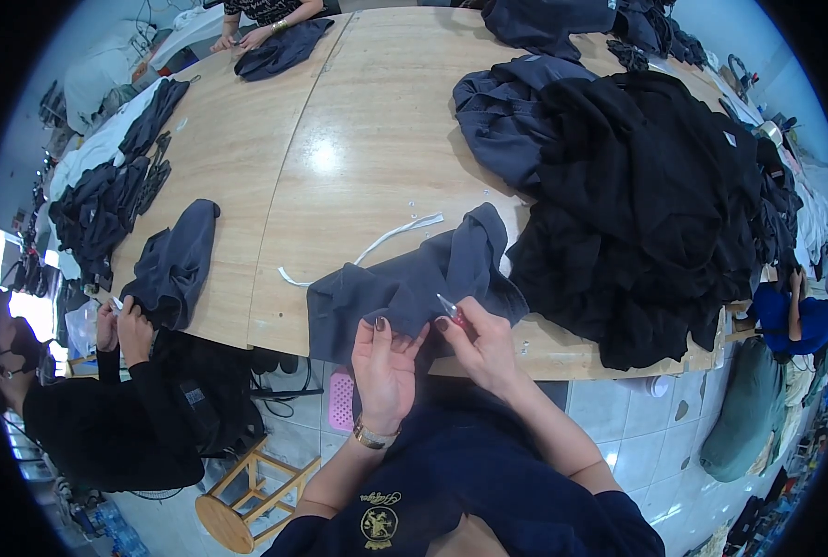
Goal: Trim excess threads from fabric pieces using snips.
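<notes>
A dark blue-grey garment (391,295) lies crumpled at the table's front edge, part of it hanging over toward me. My left hand (384,371) pinches its near edge, thumb up and palm toward me. In my right hand (482,345) is a pair of small thread snips (447,304) with a pointed metal tip and a red part at the grip. The tip points up and left, above the cloth. My right fingers are close to the left fingertips, and the cloth between them is partly hidden. Behind the garment a narrow white strip (386,243) curves across the wood.
A large heap of black garments (646,204) fills the right side of the wooden table (339,158), beside a blue-grey garment (497,116). One co-worker (107,408) sits at the left with grey cloth (174,265); another person's hands (247,39) work at the far edge. A wooden stool (233,511) stands below left.
</notes>
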{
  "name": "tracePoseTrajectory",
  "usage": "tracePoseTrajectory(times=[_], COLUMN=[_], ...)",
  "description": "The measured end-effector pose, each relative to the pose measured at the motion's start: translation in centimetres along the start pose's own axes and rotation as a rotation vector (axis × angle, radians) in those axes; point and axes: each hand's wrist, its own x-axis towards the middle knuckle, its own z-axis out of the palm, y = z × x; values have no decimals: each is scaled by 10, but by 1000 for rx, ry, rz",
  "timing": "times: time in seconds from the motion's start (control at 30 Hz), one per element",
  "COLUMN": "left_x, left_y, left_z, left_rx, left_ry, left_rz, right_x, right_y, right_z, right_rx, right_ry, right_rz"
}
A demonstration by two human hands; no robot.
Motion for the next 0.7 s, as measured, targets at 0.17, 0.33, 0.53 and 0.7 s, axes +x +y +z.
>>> tracePoseTrajectory(times=[0.17,0.33,0.53,0.7], left_x=[0,-1,-1,0], left_y=[-1,-3,-5,-6], left_z=[-6,-8,-5,-7], left_rx=[7,11,23,5], left_ry=[5,-2,-3,13], left_rz=[9,8,11,20], right_x=[-3,-6,-2,-5], right_y=[0,5,3,5], right_z=[-1,2,2,0], right_rx=[-66,-198,-220,-233], right_ry=[-25,-53,-23,-21], right_rz=[-76,-162,-176,-207])
